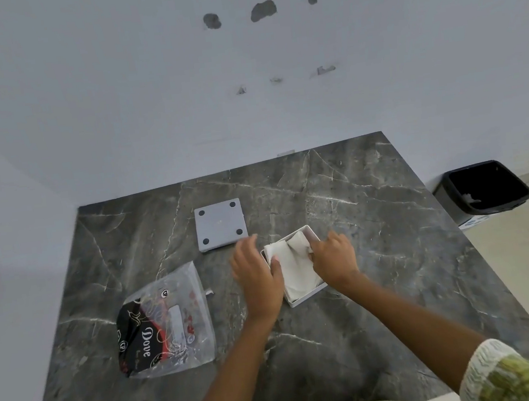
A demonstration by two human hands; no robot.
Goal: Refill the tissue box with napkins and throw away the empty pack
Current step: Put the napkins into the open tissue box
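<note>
The step in hand looks like packing the napkins (293, 263) down into the tissue box (307, 296), which sits open on the dark marble table (394, 251); the stack lies inside the box, its far end rumpled and not yet flat. The left hand (257, 275) rests against the box's left side, fingers loosely spread, thumb pressing on the napkins' near-left corner; the right hand (334, 256) is curled at the box's right side, fingertips pushing into the paper, gripping nothing that I can make out. The grey base plate (220, 225) lies just beyond the box, feet up; the next move probably calls for flattening the rumple, then fitting that plate. The empty pack (168, 320) lies left of the box, untouched; the black bin (486, 188) stands well to the box's right, on the floor.
</note>
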